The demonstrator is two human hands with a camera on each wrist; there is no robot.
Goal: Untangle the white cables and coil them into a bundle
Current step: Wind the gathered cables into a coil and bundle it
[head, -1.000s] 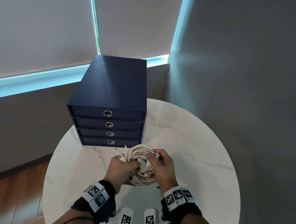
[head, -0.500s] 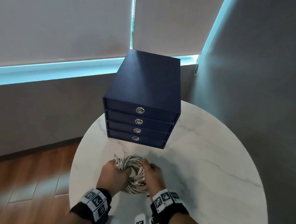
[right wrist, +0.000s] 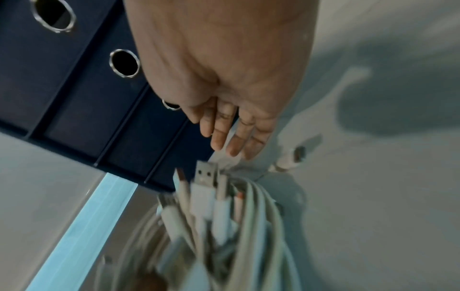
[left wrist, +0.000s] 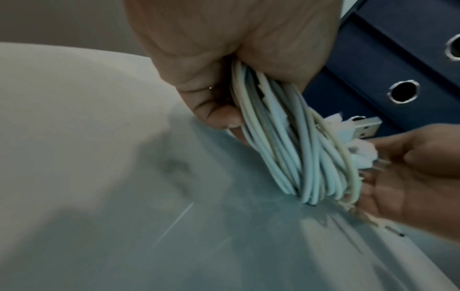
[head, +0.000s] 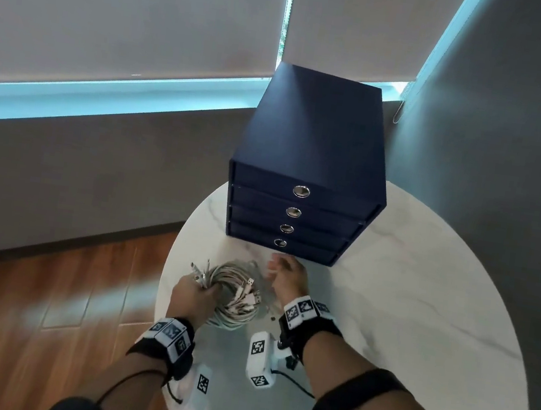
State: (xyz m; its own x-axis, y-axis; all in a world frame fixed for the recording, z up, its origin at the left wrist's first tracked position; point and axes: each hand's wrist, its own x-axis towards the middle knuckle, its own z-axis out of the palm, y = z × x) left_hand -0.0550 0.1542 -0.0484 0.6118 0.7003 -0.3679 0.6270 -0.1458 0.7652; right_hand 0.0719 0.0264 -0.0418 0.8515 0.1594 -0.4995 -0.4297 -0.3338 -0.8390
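Observation:
The white cables form one coiled bundle [head: 233,294] over the near left of the round marble table [head: 420,310]. My left hand [head: 193,294] grips the bundle's left side, fingers curled round the strands [left wrist: 281,149]. Several USB plugs [right wrist: 204,177] stick out of the coil. My right hand [head: 282,273] is off the bundle, just right of it, with straight fingers [right wrist: 229,137] spread near the drawer unit's bottom front. In the left wrist view the right palm [left wrist: 410,177] lies open beside the coil.
A dark blue four-drawer box [head: 307,175] with ring pulls stands at the table's far side, close behind the hands. The table's left edge [head: 166,277] drops to a wooden floor [head: 44,295]. Grey walls and drawn blinds surround the table.
My right hand has let go of the coil and opened, moving toward the drawers. The left hand keeps holding the bundle. The head view has swung left.

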